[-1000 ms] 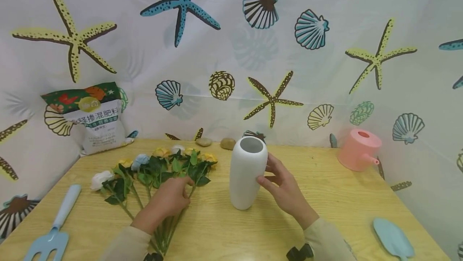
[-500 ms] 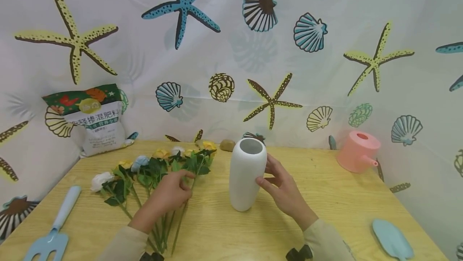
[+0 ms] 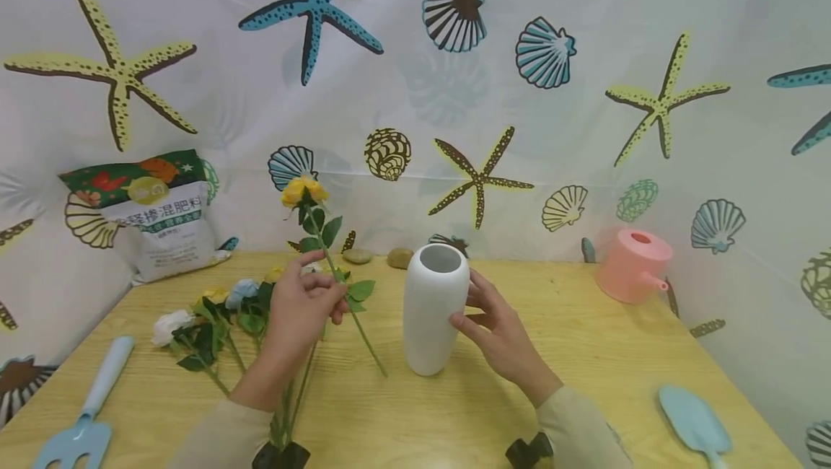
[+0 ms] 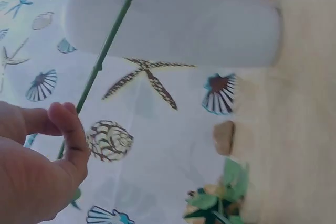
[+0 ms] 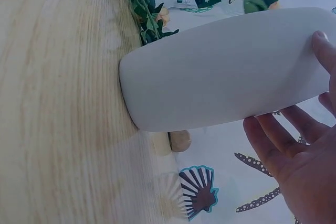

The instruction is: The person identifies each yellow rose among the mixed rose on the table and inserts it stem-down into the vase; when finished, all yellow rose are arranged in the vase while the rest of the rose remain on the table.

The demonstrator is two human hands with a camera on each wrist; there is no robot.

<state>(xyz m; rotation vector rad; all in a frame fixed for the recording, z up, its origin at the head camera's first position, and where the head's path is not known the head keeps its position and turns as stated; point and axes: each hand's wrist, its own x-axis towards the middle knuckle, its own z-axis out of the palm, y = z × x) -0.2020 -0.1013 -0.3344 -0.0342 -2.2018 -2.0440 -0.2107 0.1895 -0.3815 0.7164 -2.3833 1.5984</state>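
My left hand (image 3: 295,310) pinches the stem of a yellow artificial rose (image 3: 304,192), held up with its bloom at the top left and its bare stem end slanting down toward the vase. In the left wrist view the green stem (image 4: 111,38) runs out from between thumb and fingers. A tall white vase (image 3: 433,317) stands upright on the table, mouth up. My right hand (image 3: 503,332) holds the vase's right side, thumb in front and fingers behind, as the right wrist view also shows on the vase (image 5: 220,72).
More artificial roses, including a white one (image 3: 172,327) and a blue one (image 3: 242,292), lie under the left forearm. Around them are a blue hand fork (image 3: 97,397), a fertilizer bag (image 3: 165,227), two stones (image 3: 399,258), a pink watering can (image 3: 632,267) and a blue trowel (image 3: 695,418).
My left hand has lifted one yellow rose from the bunch, raising its bloom and swinging the stem end right toward the vase. My right hand stays on the vase.
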